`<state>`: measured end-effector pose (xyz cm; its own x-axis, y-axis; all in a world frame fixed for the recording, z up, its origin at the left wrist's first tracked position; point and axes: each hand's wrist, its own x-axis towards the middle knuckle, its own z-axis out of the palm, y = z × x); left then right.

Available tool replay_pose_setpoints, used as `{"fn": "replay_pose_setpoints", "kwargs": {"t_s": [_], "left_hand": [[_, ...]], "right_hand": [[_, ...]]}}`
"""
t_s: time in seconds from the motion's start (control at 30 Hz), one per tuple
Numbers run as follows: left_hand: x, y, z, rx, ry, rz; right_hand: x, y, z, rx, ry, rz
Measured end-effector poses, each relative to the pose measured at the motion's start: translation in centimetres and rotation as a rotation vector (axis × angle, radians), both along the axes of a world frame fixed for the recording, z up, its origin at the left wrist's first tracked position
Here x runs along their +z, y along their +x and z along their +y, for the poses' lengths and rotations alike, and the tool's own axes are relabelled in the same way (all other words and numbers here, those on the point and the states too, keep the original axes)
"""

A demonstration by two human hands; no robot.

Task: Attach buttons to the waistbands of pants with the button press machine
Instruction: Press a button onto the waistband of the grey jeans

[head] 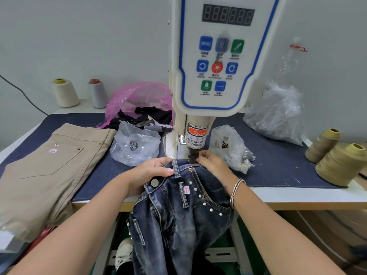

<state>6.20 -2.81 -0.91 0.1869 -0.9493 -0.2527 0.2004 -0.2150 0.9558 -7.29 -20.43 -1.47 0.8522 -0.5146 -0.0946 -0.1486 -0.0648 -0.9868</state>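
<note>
Dark blue jeans [178,211] hang over the table's front edge with their waistband under the black punch [193,156] of the white button press machine [214,56]. My left hand [153,171] grips the waistband left of a belt loop. My right hand [210,161] pinches the waistband just right of the punch. A silver button [154,183] sits on the waistband below my left hand. A small copper rivet [191,169] shows near the punch.
Folded beige pants [45,167] lie at the left. Clear bags of metal parts [135,145] [230,145] flank the machine base. A pink bag [137,100], a large clear bag [278,114] and thread cones [65,92] [337,163] stand around the blue mat [278,167].
</note>
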Motion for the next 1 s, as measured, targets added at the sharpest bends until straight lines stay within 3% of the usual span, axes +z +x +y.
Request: {"fn": "replay_pose_setpoints", "kwargs": {"t_s": [0.1,0.37,0.43,0.5,0.57,0.63,0.7,0.83,1.0], "left_hand": [[0.6,-0.1,0.0,-0.012,0.066,-0.089],[3.9,-1.1,0.8,-0.128,0.086,-0.538],[4.3,-1.9,0.9,-0.088,0.066,-0.601],[4.0,-2.6,0.7,0.009,0.039,-0.797],[2.7,-2.5,0.6,0.154,0.03,-1.024],[1.4,-2.2,0.4,0.269,0.035,-1.108],[0.1,-1.8,0.1,0.329,0.044,-1.105],[-1.8,-1.3,0.3,0.402,-0.001,-0.846],[-1.9,-1.1,0.8,0.442,-0.085,-0.684]], "right_hand": [[0.5,-0.5,0.6,0.021,-0.096,0.017],[2.2,-3.9,2.7,0.161,-0.129,-0.019],[2.9,-4.6,3.3,0.273,-0.161,0.005],[3.6,-5.1,3.3,0.318,-0.297,0.06],[4.4,-5.0,1.9,0.129,-0.433,0.032],[5.3,-4.7,-1.0,-0.254,-0.482,0.018],[5.8,-4.3,-4.0,-0.438,-0.639,0.232],[5.7,-2.0,-5.5,-0.163,-0.92,0.744],[4.7,0.4,-5.7,-0.098,-1.149,0.857]]}}
